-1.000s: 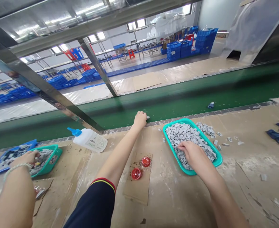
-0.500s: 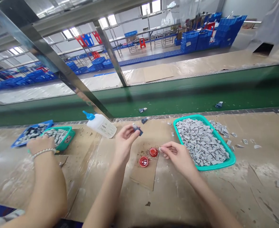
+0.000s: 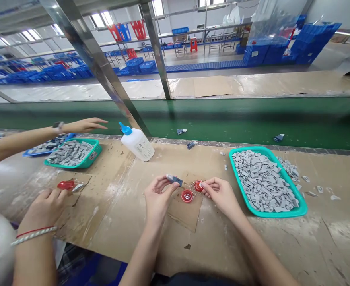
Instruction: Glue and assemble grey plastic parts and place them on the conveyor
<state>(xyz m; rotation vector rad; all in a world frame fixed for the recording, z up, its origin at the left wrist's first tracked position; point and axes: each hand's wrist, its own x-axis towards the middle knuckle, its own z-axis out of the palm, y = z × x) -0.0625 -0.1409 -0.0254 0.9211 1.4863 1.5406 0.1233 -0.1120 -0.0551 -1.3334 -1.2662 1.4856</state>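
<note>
My left hand (image 3: 156,196) pinches a small dark blue-and-grey part (image 3: 174,179) above a scrap of cardboard (image 3: 185,210). My right hand (image 3: 220,194) is closed in a pinch beside a red cap (image 3: 198,186); what it holds is too small to make out. A second red cap (image 3: 187,195) lies between my hands. A teal basket (image 3: 291,212) heaped with small grey parts stands just right of my right hand.
A white glue bottle (image 3: 137,142) with a blue nozzle lies behind the cardboard. A green conveyor belt (image 3: 222,119) carries a few small parts. At left a co-worker's hand (image 3: 45,206) rests near a red cap (image 3: 65,184); another hand (image 3: 84,125) reaches over a second teal basket (image 3: 91,157).
My left hand came back from the belt's edge holding a small part and my right hand left the teal basket; both now meet over the red caps. The view shifted left.
</note>
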